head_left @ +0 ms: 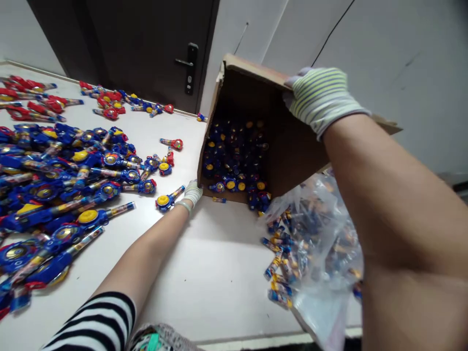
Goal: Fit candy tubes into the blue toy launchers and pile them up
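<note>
Got tipped box (288,141) upper ctr of frame, mouth this way, toys (234,156) inside. R hand (318,95) clamped on top rim, upper rt; L hand (193,192) at lower-left corner, can't tell finger grip tbh.

On my feed I count 2 gloved hands (193,192) (321,97), 1 box (296,141), 1 plastic bag (325,253), 1 table (219,253), 1 door (139,44); toys (66,234) overlap uncountably.

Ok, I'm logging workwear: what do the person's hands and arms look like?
Right hand: white glove, yellow-green stripes, dark-edged cuff. Left hand: pale striped glove, pale band at the wrist. Black-and-white striped sleeve on the left arm; right forearm bare.
</note>
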Demonstrator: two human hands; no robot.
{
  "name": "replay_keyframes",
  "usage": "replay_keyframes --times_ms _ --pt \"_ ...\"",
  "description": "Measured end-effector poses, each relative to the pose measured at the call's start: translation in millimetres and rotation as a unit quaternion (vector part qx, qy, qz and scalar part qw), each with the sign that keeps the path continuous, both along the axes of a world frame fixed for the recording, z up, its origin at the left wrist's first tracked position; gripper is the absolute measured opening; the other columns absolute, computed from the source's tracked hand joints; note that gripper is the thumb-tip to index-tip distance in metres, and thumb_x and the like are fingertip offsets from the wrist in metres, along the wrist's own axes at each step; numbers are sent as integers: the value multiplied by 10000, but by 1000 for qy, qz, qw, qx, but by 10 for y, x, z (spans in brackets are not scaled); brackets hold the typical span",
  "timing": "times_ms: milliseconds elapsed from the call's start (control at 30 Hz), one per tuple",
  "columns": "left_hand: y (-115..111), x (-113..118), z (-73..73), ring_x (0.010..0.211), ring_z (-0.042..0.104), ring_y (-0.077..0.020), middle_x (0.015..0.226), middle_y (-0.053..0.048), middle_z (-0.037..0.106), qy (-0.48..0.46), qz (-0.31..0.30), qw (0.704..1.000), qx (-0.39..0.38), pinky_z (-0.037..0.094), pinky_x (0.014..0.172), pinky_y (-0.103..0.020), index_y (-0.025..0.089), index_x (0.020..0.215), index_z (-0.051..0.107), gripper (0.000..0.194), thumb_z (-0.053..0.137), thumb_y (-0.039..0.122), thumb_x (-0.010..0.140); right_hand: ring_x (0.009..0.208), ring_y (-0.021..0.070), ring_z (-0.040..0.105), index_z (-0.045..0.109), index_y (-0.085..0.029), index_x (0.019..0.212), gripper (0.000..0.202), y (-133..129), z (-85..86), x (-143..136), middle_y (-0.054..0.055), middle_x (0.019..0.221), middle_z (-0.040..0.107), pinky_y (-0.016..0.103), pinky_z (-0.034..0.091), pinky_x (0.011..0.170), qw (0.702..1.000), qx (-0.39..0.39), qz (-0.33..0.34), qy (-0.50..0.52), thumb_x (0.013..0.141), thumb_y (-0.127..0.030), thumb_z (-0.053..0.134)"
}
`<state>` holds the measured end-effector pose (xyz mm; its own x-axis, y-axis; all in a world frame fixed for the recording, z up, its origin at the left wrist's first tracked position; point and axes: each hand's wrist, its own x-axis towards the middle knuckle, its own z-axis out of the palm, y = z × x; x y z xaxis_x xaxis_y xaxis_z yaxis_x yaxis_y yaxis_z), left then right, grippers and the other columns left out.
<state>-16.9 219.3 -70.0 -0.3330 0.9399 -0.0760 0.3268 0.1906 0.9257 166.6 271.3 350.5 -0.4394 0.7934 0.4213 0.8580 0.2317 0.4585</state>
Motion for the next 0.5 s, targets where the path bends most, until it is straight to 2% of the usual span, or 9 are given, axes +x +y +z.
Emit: replay_keyframes --times_ms 67,200,233,300,367,433,500 --pt "24 -11 -39 1228 610 -371 1224 -216 678 27 18 999 -10 452 1094 -459 86 1162 691 313 672 161 859 1185 321 636 681 34 799 809 -60 -34 -32 252 1194 688 503 450 806 999 22 41 -27 834 -618 203" --pt "-51 106 -139 1207 609 -387 1231 -237 668 68 42 997 -1 455 1080 -473 69 1173 683 333 603 143 859 1126 262 673 686 64 923 963 -238 -90 -130 194 1128 711 427 470 788 991 40 96 -79 846 -657 52" --pt "-82 138 -173 1211 604 -390 1235 -236 665 75 47 996 4 449 1087 -482 71 1174 683 336 593 145 859 1136 260 670 687 64 973 928 -311 -96 -153 184 1125 713 420 470 799 990 39 98 -89 879 -636 85" --pt "-137 185 -244 1227 595 -383 1238 -213 665 85 53 995 14 435 1109 -487 100 1172 687 338 591 149 852 1161 284 661 685 37 1076 724 -495 -96 -193 177 1131 717 432 472 816 990 38 89 -104 951 -536 260" --pt "-174 203 -312 1241 590 -372 1246 -189 663 90 56 994 24 429 1124 -485 131 1173 689 344 593 152 844 1192 336 641 673 4 1152 572 -714 -86 -219 189 1172 705 473 478 816 991 26 71 -107 962 -451 382" --pt "-188 201 -368 1246 589 -363 1255 -183 655 93 59 993 35 435 1125 -491 142 1188 682 357 584 155 845 1234 388 604 649 -6 1211 678 -938 -68 -224 198 1228 677 524 470 826 994 9 51 -96 963 -541 315" --pt "-190 193 -410 1242 592 -354 1262 -176 649 93 60 993 46 449 1116 -496 151 1214 666 376 578 159 849 1254 421 579 636 -18 1235 894 -1149 -55 -192 199 1239 664 558 462 818 995 -2 38 -87 937 -670 101"
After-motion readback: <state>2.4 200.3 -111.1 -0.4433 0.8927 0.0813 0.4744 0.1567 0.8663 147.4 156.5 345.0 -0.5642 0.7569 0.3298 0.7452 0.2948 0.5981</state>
